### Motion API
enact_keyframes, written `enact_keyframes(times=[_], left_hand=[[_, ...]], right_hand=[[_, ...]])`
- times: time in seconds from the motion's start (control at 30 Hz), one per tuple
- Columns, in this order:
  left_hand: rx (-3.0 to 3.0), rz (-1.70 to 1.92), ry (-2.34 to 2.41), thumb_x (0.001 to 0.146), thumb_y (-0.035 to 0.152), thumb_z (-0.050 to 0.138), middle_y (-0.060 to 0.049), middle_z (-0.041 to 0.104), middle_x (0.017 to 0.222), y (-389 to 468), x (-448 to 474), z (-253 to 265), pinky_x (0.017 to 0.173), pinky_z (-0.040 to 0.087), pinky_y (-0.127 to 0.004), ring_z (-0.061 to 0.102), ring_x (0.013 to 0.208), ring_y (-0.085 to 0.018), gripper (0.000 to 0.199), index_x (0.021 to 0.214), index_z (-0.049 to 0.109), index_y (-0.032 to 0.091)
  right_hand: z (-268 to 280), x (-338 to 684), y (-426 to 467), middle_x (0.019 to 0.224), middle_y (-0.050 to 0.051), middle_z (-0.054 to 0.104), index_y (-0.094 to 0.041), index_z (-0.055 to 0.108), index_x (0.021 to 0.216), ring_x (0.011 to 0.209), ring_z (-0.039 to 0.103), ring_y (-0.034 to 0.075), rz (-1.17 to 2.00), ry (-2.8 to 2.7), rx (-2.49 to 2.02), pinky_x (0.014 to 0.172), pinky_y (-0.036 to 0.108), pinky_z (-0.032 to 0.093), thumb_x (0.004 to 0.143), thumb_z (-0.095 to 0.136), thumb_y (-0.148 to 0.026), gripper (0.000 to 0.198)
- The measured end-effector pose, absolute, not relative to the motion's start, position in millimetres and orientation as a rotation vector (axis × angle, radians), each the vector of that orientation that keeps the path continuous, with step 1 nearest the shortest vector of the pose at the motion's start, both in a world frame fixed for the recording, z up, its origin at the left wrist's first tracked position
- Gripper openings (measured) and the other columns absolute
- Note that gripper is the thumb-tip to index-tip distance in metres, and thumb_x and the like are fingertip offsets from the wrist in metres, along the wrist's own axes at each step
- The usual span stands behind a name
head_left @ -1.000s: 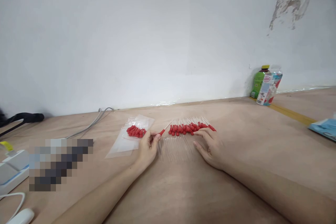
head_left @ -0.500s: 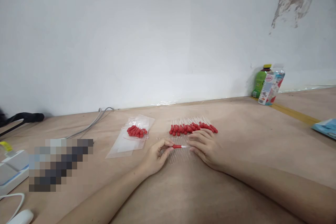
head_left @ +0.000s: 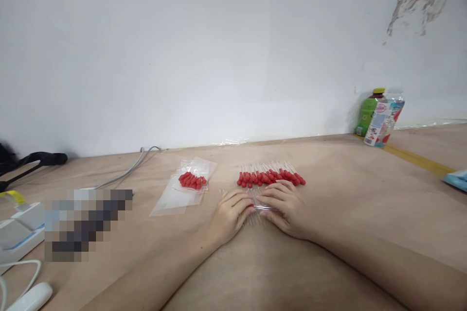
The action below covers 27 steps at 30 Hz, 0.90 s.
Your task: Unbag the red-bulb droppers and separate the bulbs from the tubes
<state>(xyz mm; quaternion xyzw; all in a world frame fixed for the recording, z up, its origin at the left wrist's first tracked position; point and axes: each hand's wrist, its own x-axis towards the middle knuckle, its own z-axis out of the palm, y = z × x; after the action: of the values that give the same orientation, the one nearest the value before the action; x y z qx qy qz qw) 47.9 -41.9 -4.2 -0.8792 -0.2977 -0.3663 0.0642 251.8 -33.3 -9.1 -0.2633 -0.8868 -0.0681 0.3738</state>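
My left hand is closed around a red rubber bulb, which shows only as a sliver between the fingers. From it a clear glass dropper tube runs across to my right hand, whose fingers pinch its other end. Beneath both hands lie several loose clear tubes, partly covered. Just beyond is a row of droppers, red bulbs toward me and thin tubes pointing at the wall. Left of the hands, loose red bulbs rest on clear plastic bags.
Two bottles, one green and one with a printed label, stand by the wall at right. A blue packet lies at the right edge. Far left are a white power strip, grey cables and a black object.
My left hand has moved right along the dropper and wrapped further over the red bulb, which was plainly visible before. My hands are closer together. The view has shifted slightly.
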Motion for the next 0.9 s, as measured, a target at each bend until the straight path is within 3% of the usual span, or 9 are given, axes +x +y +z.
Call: enact_keyframes(times=[0.47,0.73,0.9], left_hand=[[-2.739,-0.885,-0.861,0.086,0.018,0.042,-0.006,0.065,0.099,-51.3,47.0,2.8,0.099,0.033,-0.04,0.051,0.109,-0.019,0.02,0.098,0.057,0.018],[-2.785,-0.801,-0.905,0.088,0.019,0.037,-0.006,0.066,0.096,-53.7,46.1,6.2,0.1,0.031,-0.04,0.05,0.111,-0.018,0.022,0.095,0.058,0.019],[-2.723,-0.908,-0.957,0.087,0.018,0.038,-0.006,0.064,0.097,-51.1,32.1,3.6,0.094,0.037,-0.037,0.052,0.107,-0.019,0.019,0.09,0.058,0.019]], right_hand=[[-24.5,252.5,-27.1,0.105,0.006,0.063,-0.021,0.054,0.108,0.1,0.057,0.014,-0.129,-2.261,-0.373,0.098,0.039,0.037,0.085,0.044,-0.016,0.026],[-25.8,258.0,-31.6,0.106,0.007,0.063,-0.021,0.051,0.113,0.103,0.056,0.016,-0.094,-2.271,-0.366,0.099,0.043,0.037,0.085,0.041,-0.013,0.031],[-24.1,271.6,-30.5,0.1,0.004,0.065,-0.024,0.053,0.113,0.097,0.058,0.016,-0.116,-2.164,-0.48,0.093,0.039,0.043,0.086,0.041,-0.016,0.031]])
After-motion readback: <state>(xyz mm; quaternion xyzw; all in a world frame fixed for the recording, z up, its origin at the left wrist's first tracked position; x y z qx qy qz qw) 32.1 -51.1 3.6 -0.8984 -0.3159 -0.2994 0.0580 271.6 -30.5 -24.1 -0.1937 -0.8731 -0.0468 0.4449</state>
